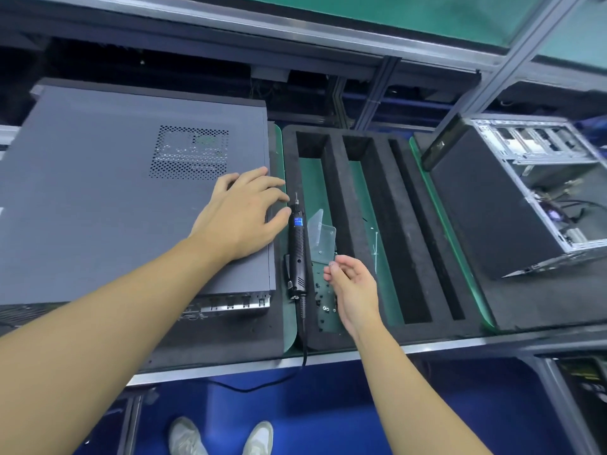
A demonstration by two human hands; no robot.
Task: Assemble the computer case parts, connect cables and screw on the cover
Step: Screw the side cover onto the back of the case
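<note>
Right grip (356, 287): fingertips pinch what looks like a small screw (331, 264), just above the loose screws (323, 308) in the foam tray (381, 205).
Electric screwdriver (297, 254): lies untouched at 9 o'clock of that grip, bit pointing away.
Left grip (241, 211): fingers straight, pressing flat on the case cover (98, 198) at its 3 o'clock edge.
Doing it well: keep the cover held flush, start the screw squarely by finger in a near-edge hole, and only then take up the driver.

Grey computer case (230, 303) lies flat, vented cover (115, 198) on top.
</note>
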